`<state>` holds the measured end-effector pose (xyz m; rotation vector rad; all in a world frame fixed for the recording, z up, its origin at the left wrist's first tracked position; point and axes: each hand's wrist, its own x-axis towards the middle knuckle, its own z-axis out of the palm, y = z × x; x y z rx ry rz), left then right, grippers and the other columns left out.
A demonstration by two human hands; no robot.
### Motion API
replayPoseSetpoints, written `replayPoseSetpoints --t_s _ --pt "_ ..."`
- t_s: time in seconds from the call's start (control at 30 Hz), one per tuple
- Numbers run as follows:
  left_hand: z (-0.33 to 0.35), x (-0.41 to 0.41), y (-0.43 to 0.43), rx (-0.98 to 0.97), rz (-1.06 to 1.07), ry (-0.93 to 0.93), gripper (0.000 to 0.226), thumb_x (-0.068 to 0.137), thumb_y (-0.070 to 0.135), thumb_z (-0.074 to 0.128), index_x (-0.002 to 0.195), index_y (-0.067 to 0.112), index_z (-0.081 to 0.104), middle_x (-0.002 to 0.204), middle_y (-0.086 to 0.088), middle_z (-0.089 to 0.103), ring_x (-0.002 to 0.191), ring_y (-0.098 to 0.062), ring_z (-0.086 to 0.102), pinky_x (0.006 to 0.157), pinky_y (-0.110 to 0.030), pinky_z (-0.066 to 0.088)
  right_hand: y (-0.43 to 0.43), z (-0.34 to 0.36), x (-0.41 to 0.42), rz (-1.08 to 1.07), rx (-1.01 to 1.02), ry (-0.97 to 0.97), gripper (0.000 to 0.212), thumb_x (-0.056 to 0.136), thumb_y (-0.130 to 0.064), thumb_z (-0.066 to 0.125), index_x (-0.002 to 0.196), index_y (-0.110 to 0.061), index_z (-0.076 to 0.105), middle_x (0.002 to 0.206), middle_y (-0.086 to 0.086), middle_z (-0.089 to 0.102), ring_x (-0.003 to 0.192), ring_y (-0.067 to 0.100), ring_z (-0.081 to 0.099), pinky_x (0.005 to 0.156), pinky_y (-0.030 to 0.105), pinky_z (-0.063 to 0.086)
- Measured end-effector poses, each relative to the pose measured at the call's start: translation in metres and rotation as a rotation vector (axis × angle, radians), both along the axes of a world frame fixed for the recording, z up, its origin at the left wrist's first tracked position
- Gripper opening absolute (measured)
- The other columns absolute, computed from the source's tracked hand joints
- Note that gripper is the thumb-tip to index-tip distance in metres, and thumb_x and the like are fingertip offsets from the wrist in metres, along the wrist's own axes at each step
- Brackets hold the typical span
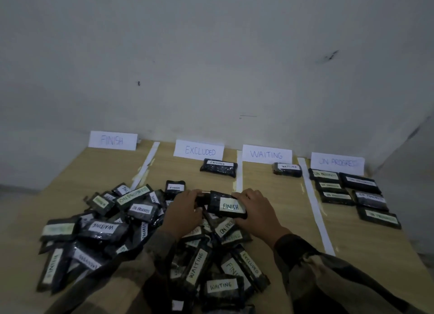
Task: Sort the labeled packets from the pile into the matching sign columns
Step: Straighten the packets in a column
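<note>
A pale, scuffed wall (211, 55) rises behind a wooden desk (270, 196), which white tape strips (239, 173) split into columns. Four paper signs lean against the wall: the FINISH sign (112, 140) far left, then the EXCLUDED sign (199, 150), the WAITING sign (266, 154) and the ON PROGRESS sign (337, 162) far right.

From my feed I see both hands raised over the pile (105, 231), holding one dark packet between them, the FINISH packet (229, 205), with its white label facing up. It sits just above the pile's far edge, in front of the EXCLUDED sign. The left hand (185, 210) has its grip curled round the packet's left end, fingers over the top. The right hand (254, 210) closes its grip on the right end, fingers bent over the upper edge.

The pile spreads across the near desk, its packets overlapping at all angles, with labels reading WAITING, ON PROGRESS, EXCLUDED and FINISH.

One EXCLUDED packet (218, 167) lies just below its sign, and one WAITING packet (287, 169) lies below its own. Several ON PROGRESS packets (352, 191) lie in two rows under the right-hand sign.
</note>
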<state>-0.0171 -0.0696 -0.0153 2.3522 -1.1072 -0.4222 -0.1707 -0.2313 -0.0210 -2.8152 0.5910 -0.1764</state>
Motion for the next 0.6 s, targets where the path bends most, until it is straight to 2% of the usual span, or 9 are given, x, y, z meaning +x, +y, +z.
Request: replayPoseSetpoints --t_s 0.07,0.13,0.27,0.4,0.5,0.6 --pt "0.002 0.014 0.013 0.071 -0.003 -0.167 0.051 0.088 0.029 0.051 0.136 0.017 0.041 0.129 -0.005 0.050 0.119 -0.025 0.045 0.095 -0.039 0.042 0.004 0.000 0.018 0.020 -0.013 -0.001 0.069 0.077 -0.039 0.068 0.139 -0.026 0.041 0.120 0.000 0.048 0.108 0.022 0.042 0.082 0.033 0.037" --pt "0.004 0.030 0.029 0.108 0.012 -0.236 0.056 0.082 0.035 0.042 0.135 0.015 0.044 0.130 -0.005 0.050 0.119 -0.026 0.045 0.094 -0.040 0.042 0.010 0.004 0.040 0.033 -0.012 -0.001 0.069 0.079 -0.038 0.067 0.140 -0.026 0.039 0.123 0.000 0.047 0.112 0.022 0.041 0.087 0.034 0.037" --pt "0.005 0.072 0.064 0.124 0.038 -0.297 0.060 0.077 0.037 0.040 0.132 0.014 0.047 0.130 -0.006 0.051 0.120 -0.027 0.046 0.096 -0.042 0.040 0.030 0.009 0.093 0.050 0.024 -0.010 0.070 0.079 -0.038 0.068 0.141 -0.024 0.038 0.131 0.001 0.046 0.122 0.024 0.041 0.095 0.036 0.037" --pt "0.003 0.119 0.104 0.143 0.051 -0.326 0.057 0.080 0.041 0.041 0.129 0.016 0.050 0.127 -0.007 0.054 0.118 -0.030 0.049 0.096 -0.045 0.040 0.058 0.011 0.153 0.062 0.038 -0.003 0.072 0.077 -0.041 0.070 0.140 -0.024 0.039 0.130 0.000 0.047 0.119 0.022 0.042 0.096 0.036 0.037" --pt "0.001 0.157 0.131 0.132 0.068 -0.346 0.060 0.076 0.047 0.036 0.121 0.015 0.058 0.118 -0.007 0.061 0.110 -0.031 0.056 0.088 -0.046 0.047 0.078 0.013 0.198 0.076 0.029 0.005 0.071 0.078 -0.040 0.069 0.140 -0.024 0.039 0.129 0.000 0.047 0.117 0.022 0.043 0.094 0.037 0.038" --pt "-0.001 0.194 0.153 0.148 0.095 -0.336 0.054 0.071 0.043 0.042 0.113 0.016 0.062 0.111 -0.005 0.064 0.103 -0.027 0.060 0.081 -0.044 0.050 0.097 0.010 0.244 0.089 0.027 0.020 0.067 0.077 -0.036 0.065 0.139 -0.025 0.040 0.127 0.000 0.048 0.114 0.022 0.043 0.091 0.036 0.038"
